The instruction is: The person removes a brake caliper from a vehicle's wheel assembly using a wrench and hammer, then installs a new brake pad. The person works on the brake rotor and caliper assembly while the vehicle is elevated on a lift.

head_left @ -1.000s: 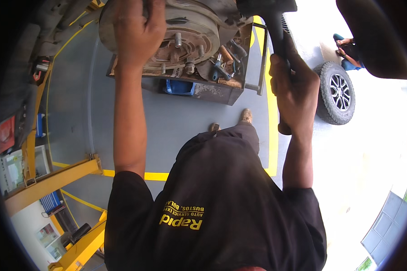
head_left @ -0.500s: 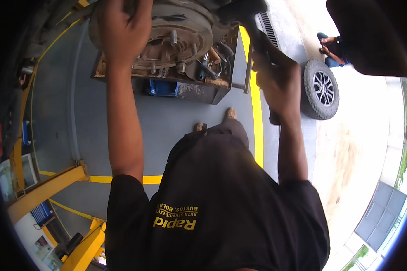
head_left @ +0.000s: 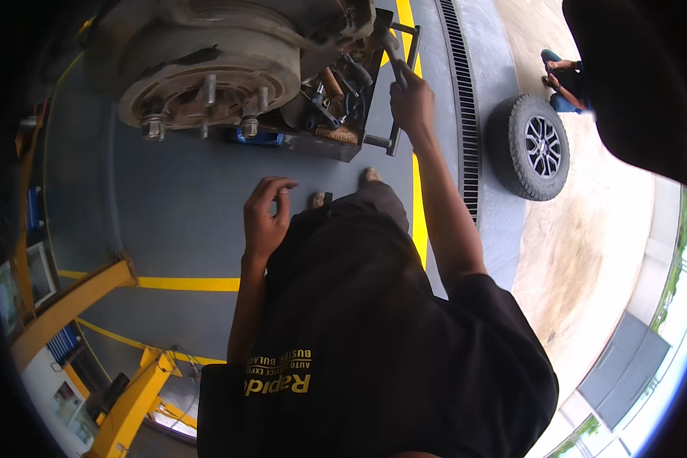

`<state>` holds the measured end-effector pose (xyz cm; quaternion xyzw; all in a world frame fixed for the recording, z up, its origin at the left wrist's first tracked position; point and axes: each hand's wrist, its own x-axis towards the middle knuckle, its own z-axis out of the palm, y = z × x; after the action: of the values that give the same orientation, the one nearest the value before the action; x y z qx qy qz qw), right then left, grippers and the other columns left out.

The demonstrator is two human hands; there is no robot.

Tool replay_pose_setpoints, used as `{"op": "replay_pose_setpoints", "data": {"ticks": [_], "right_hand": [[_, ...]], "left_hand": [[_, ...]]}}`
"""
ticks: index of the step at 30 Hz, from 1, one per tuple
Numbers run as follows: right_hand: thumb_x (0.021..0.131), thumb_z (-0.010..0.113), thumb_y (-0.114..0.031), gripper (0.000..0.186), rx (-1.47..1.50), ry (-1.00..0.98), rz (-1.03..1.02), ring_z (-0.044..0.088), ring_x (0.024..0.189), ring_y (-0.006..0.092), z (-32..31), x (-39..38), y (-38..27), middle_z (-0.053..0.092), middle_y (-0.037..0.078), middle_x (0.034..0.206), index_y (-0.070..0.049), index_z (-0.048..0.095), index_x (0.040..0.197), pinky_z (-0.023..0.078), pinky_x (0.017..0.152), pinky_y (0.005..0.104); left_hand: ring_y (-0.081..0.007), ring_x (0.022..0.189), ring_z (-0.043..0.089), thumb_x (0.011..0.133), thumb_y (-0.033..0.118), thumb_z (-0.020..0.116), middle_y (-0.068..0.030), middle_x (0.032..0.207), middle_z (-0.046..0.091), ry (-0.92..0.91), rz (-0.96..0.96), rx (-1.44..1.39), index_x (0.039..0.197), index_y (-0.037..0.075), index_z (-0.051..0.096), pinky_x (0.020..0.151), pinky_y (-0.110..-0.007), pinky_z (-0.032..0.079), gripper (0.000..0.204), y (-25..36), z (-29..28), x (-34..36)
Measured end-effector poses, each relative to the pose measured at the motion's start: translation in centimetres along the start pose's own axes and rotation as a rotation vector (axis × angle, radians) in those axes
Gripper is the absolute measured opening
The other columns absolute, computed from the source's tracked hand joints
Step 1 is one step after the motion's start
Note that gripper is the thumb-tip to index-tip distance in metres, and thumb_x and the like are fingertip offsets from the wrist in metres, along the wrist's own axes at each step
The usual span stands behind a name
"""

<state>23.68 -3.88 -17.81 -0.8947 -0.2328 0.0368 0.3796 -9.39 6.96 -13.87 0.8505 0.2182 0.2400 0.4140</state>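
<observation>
A rusty brake drum (head_left: 229,76) on a wheel hub fills the upper left. Several wheel studs stick out of its face, and a lug nut (head_left: 249,124) sits on one of them. My right hand (head_left: 414,107) grips a hammer (head_left: 397,65) by its handle, right of the drum and beside the tool cart's rail; its head is partly hard to make out. My left hand (head_left: 266,217) hangs below the drum in front of my body. Its fingers are loosely bent, the thumb stands apart, and nothing shows in it.
A metal tool cart (head_left: 336,145) with pliers and other hand tools stands beneath the drum. Right of it lie a floor grate (head_left: 462,99) and a wheel with a tyre (head_left: 538,149). Another person (head_left: 565,82) crouches beyond. Yellow lift arms (head_left: 76,309) reach in at left.
My left hand has come off the drum and dropped down toward my body. The right hand has moved left and up with the hammer. The drum now appears farther left and lower.
</observation>
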Motion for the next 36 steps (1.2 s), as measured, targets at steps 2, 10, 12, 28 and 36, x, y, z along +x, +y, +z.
{"op": "replay_pose_setpoints", "data": {"ticks": [2, 10, 12, 28, 36], "right_hand": [[0.09, 0.064, -0.017, 0.053, -0.113, -0.042, -0.126, 0.07, 0.101, 0.0394, 1.9, 4.3, 0.8, 0.073, 0.025, 0.107, -0.03, 0.065, 0.142, 0.056, 0.089, 0.0468], [0.089, 0.061, -0.008, 0.047, -0.2, -0.218, -0.53, 0.062, 0.113, 0.0399, 11.9, 14.5, 5.5, 0.067, 0.021, 0.11, -0.026, 0.068, 0.133, 0.052, 0.095, 0.05], [0.089, 0.062, -0.01, 0.05, -0.305, -0.242, -0.532, 0.059, 0.118, 0.039, 11.9, 13.8, 5.0, 0.062, 0.019, 0.123, -0.026, 0.066, 0.136, 0.051, 0.099, 0.0491], [0.082, 0.07, -0.014, 0.037, -0.224, -0.404, -0.609, 0.052, 0.125, 0.0401, 9.7, 9.1, 6.7, 0.054, 0.019, 0.13, -0.011, 0.072, 0.119, 0.05, 0.1, 0.0487], [0.089, 0.066, -0.016, 0.035, -0.142, -0.443, -0.7, 0.05, 0.124, 0.04, 8.7, 6.8, 6.7, 0.053, 0.02, 0.131, -0.01, 0.07, 0.124, 0.046, 0.104, 0.049]], "left_hand": [[-0.027, 0.09, 0.07, 0.1, 0.005, 0.057, -0.0111, 0.099, 0.069, -0.118, -0.05, 0.053, 0.107, 0.002, 0.068, 0.077, -0.039, 0.055, 0.013, -0.2, 2.7, 1.3], [-0.037, 0.095, 0.069, 0.099, 0.007, 0.059, -0.0167, 0.102, 0.071, 0.045, -0.181, 0.108, 0.107, 0.001, 0.067, 0.082, -0.045, 0.054, 0.013, -1.0, 13.4, 8.2], [-0.0391, 0.095, 0.069, 0.097, 0.005, 0.059, -0.0179, 0.101, 0.071, 0.115, -0.273, 0.089, 0.107, 0.002, 0.066, 0.081, -0.047, 0.053, 0.012, -2.0, 14.5, 8.5], [-0.0415, 0.092, 0.073, 0.096, 0.031, 0.074, -0.0223, 0.097, 0.075, 0.293, -0.401, 0.225, 0.11, 0.0, 0.069, 0.078, -0.047, 0.056, 0.035, -8.8, 18.5, 13.1], [-0.0439, 0.11, 0.065, 0.088, 0.015, 0.068, -0.0234, 0.112, 0.072, 0.578, -0.593, 0.689, 0.109, -0.003, 0.071, 0.095, -0.052, 0.051, 0.027, -18.4, 9.3, 13.9]]}}
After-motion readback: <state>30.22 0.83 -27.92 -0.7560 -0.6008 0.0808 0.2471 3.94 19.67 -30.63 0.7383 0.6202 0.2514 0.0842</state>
